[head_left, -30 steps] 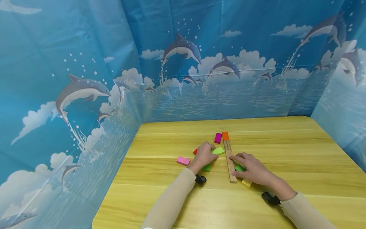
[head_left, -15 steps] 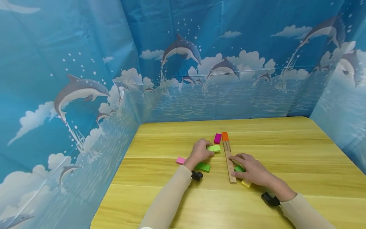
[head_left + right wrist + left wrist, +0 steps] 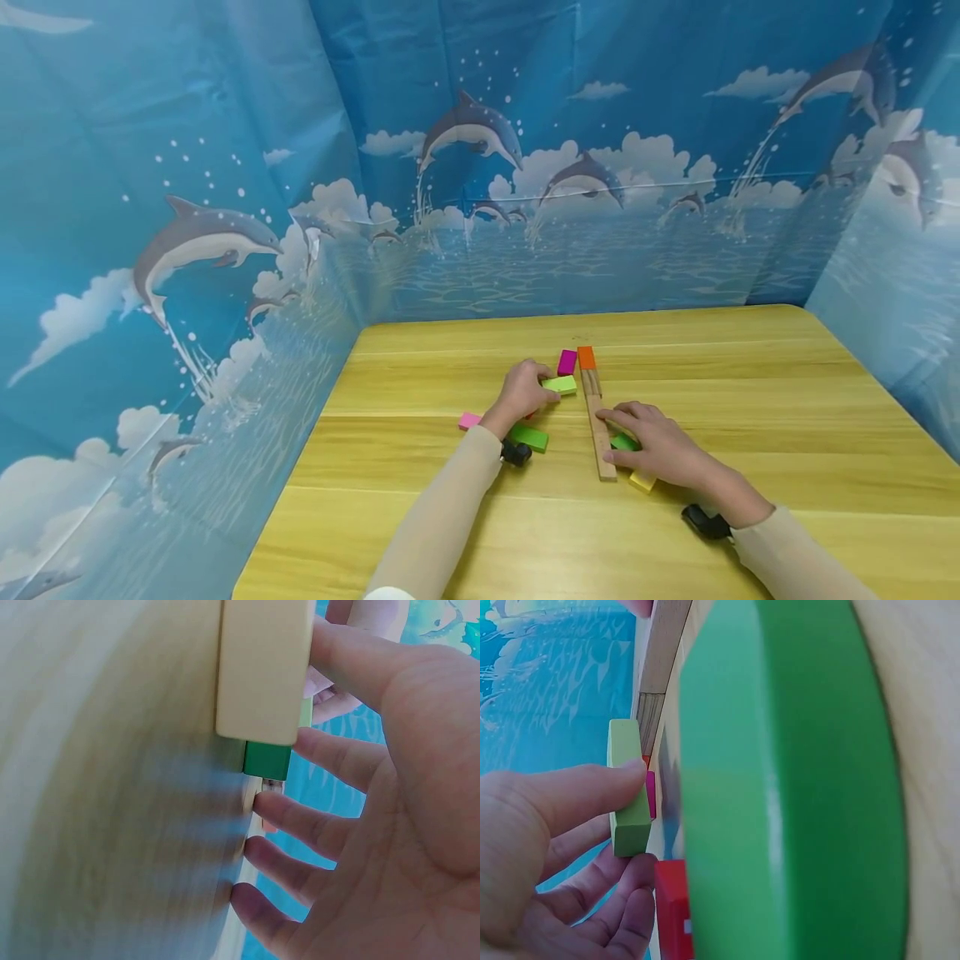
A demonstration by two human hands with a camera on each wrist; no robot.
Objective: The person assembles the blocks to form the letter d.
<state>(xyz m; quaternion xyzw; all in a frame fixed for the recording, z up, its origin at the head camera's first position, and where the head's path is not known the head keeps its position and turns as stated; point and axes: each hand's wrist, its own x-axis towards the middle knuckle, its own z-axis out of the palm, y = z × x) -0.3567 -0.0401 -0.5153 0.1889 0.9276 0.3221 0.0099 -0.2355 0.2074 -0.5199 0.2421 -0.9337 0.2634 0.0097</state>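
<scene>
In the head view my left hand (image 3: pixel 520 390) pinches a light green block (image 3: pixel 562 385) between thumb and fingers; the left wrist view shows the thumb on one face of this light green block (image 3: pixel 630 791). My right hand (image 3: pixel 660 446) lies with spread fingers beside a straight row of blocks. Its thumb and index fingertips touch the plain wooden block (image 3: pixel 603 454) at the near end of the row. An orange block (image 3: pixel 586 358) forms the far end. Under the right hand are a green block (image 3: pixel 624 442) and a yellow block (image 3: pixel 642 481), both partly hidden.
A magenta block (image 3: pixel 567 362) lies left of the row's far end. Near the left wrist are a green block (image 3: pixel 529 438), a pink block (image 3: pixel 468 421) and a mostly covered red block (image 3: pixel 673 911). A dolphin-print curtain (image 3: pixel 480 267) stands behind the yellow wooden table (image 3: pixel 750 400).
My left hand has drawn the light green block a little left, away from the row, and slightly toward the far side. The right hand keeps its place.
</scene>
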